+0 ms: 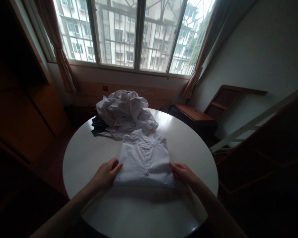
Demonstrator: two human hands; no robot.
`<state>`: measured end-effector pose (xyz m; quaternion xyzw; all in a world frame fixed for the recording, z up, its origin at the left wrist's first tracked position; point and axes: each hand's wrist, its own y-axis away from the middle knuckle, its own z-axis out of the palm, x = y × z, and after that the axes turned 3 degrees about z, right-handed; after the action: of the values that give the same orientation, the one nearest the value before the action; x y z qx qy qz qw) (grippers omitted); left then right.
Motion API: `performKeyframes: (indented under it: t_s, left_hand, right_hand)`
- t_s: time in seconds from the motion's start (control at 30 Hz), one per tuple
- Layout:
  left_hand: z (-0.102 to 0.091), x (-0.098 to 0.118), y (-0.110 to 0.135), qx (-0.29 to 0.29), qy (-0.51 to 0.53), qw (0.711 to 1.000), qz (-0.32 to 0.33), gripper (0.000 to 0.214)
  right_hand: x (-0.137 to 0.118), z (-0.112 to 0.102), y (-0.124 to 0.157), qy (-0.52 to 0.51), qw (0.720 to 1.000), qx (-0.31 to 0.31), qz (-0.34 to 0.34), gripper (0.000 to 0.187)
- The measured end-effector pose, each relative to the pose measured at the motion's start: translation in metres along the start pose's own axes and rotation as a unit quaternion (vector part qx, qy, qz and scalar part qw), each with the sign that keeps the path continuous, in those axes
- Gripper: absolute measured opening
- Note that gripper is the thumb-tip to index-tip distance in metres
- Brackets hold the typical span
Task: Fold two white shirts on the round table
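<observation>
A person's 2 bare hands hold a folded white shirt (pixel 136 157) at the centre of the frame, on a round, pale, glossy surface (pixel 193 145). The shirt is a neat, roughly square packet, collar towards the top of the frame, button strip running down its middle, with soft creases near the collar. The left hand (pixel 106 171) is at its left edge, its grip narrow, thumb and curled fingers closed on the cloth; the right hand (pixel 185 173) has a similar pinching grip on the right edge, though the fingertips under the fabric are hidden. The shirt looks light, soft and limp, unlikely to break but easily rumpled or unfolded; the 2 side edges, low down where the layers stack, seem the best places to take hold, with an even pull so the fold keeps its shape. Just beyond the collar, upper centre, is a loose heap of pale cloth (pixel 126 110), with a dark striped cloth (pixel 98 125) at its left; whether heap and collar touch is hard to tell. A barred window (pixel 137 36) fills the top of the frame, and a wooden chair (pixel 192 113) stands at right.
</observation>
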<state>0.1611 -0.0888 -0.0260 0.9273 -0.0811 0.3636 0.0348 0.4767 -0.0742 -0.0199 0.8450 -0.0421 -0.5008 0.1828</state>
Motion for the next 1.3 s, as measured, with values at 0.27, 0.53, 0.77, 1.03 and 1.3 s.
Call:
performKeyframes:
  t_s: [0.27,0.53,0.77,1.03,1.3]
  left_hand:
    - [0.005,0.003,0.007,0.039,0.032,0.999,-0.005,0.027]
    - [0.012,-0.006,0.006,0.073,0.096,0.993,-0.011,0.033]
    - [-0.001,-0.004,0.011,-0.018,0.154,0.986,-0.058,0.039]
    - [-0.009,0.006,0.035,-0.100,0.165,0.979,0.066,0.023]
    - [-0.001,-0.001,0.041,-0.053,0.166,0.982,0.068,0.029]
  right_hand:
    - [-0.002,-0.003,0.003,-0.129,0.987,-0.087,0.027,0.043]
    - [0.000,0.002,0.004,-0.143,0.989,-0.031,0.031,0.037]
    - [0.009,-0.006,0.012,-0.071,0.997,-0.008,0.004,0.043]
    - [0.014,0.002,0.048,0.056,0.995,-0.018,-0.076,0.019]
    - [0.015,0.014,0.056,0.048,0.992,0.036,-0.111,0.021]
